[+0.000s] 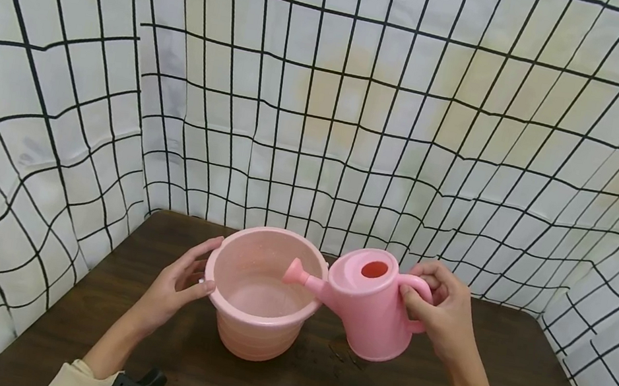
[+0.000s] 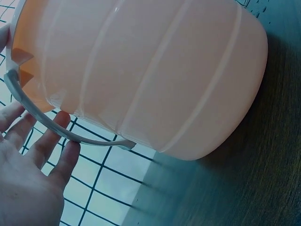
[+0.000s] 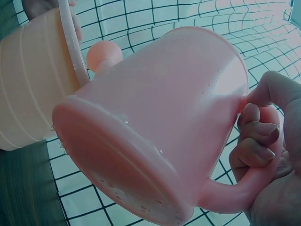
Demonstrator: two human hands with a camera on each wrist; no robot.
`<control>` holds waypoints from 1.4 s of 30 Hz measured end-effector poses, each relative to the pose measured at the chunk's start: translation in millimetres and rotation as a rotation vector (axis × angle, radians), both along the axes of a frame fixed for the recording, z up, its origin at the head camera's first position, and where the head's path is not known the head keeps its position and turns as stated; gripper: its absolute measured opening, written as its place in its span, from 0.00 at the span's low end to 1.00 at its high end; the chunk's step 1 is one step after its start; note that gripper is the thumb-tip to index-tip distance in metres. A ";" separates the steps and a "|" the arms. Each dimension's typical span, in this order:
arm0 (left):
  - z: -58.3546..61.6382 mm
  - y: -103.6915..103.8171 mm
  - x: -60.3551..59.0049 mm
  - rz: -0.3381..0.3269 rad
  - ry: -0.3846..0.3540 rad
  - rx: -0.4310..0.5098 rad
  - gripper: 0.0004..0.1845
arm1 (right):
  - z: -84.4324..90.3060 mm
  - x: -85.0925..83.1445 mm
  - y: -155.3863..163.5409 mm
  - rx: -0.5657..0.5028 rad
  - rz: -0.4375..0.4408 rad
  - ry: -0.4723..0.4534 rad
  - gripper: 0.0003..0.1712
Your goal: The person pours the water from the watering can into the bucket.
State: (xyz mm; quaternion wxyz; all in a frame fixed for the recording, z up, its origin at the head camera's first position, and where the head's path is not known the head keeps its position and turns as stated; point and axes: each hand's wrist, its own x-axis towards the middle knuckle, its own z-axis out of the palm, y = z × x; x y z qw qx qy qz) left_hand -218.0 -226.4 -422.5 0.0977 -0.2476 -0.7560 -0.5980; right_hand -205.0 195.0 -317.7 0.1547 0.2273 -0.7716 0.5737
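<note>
White sheeting point(image 1: 325, 88) printed with a black grid formed the backdrop on three sides of my work area. Below it, the dark brown table point(image 1: 527, 385) carried everything I handled.

Largest item on the table was the pink bucket point(image 1: 258, 295), standing upright near the centre of the tabletop. Its ribbed wall filled most of the left wrist view, and its pale handle point(image 2: 70, 134) lay folded down against the side. My left hand point(image 1: 176, 283) rested against the bucket's left side, thumb on the rim. The fingers point(image 2: 56, 127) were straight and relaxed, lying on the folded handle; nothing was clasped.

Next in size was the pink watering can point(image 1: 370, 309), just right of the bucket. I held it clear of the table and tilted toward the bucket. Its spout head point(image 1: 294, 273) reached over the bucket's rim and sat above the inside. The red-edged filling hole point(image 1: 374, 269) faced upward. Water drops clung to the can's base point(image 3: 117, 179) in the right wrist view.

My right hand point(image 1: 444, 316) grasped the can's loop handle point(image 3: 249, 188), fingers curled through the loop and thumb on the outside.

Some small dark specks point(image 1: 342, 355) lay on the table under the can.
</note>
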 end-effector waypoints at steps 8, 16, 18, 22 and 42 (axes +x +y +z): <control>-0.6 -0.2 -0.3 0.002 -0.003 -0.001 0.35 | -0.1 -1.2 0.9 -0.009 0.012 0.000 0.09; -0.1 -0.3 -1.0 0.002 -0.006 0.002 0.36 | 0.4 -2.2 0.6 -0.013 0.017 0.004 0.09; -0.2 -0.4 -1.1 0.005 -0.008 0.001 0.36 | 0.5 -2.4 0.5 -0.010 0.015 0.006 0.10; -0.5 -0.3 -0.8 0.006 -0.013 0.001 0.36 | 0.2 -2.7 0.6 -0.015 0.022 0.006 0.10; 0.5 0.5 0.8 0.005 -0.016 -0.004 0.36 | 0.1 -1.2 0.9 -0.017 0.014 -0.020 0.10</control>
